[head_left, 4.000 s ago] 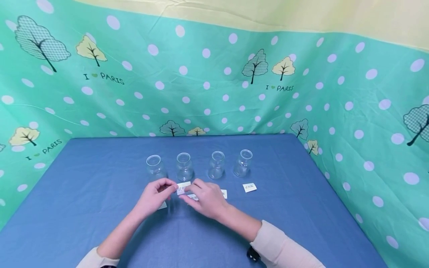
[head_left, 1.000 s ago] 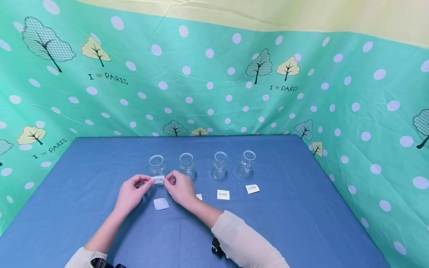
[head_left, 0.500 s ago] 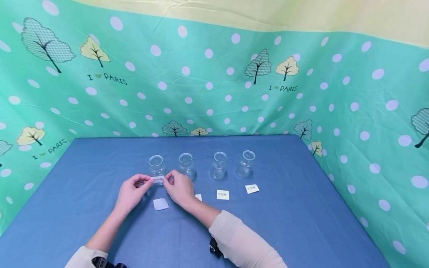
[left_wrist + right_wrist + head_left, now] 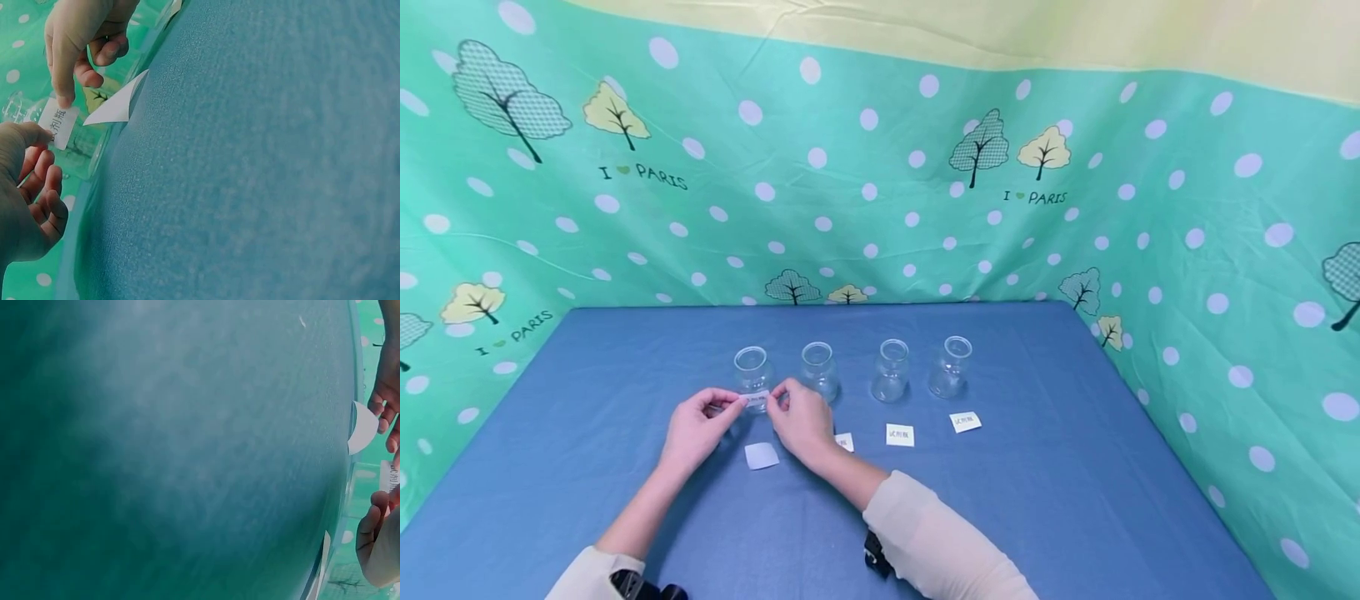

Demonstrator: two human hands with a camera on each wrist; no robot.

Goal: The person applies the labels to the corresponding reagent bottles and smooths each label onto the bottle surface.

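Observation:
A small white label with dark printed characters is held upright against or just in front of the leftmost glass jar; the head view does not settle which. My left hand pinches the label's left end between thumb and fingertip. At its right end, my right hand holds it with the fingertips. Seen from the left wrist, the label lies flat across the clear jar. Below the hands, a blank white paper rests on the table, its edge curled up in the wrist views.
To the right stand a second jar, a third jar and a fourth jar, all uncapped. Printed labels lie before them: one partly behind my right wrist, a middle label and a right label. Blue cloth covers the table.
Since four seconds ago, both hands have carried the label left to the leftmost jar, uncovering the blank paper. Over the last second the hands have stayed almost still.

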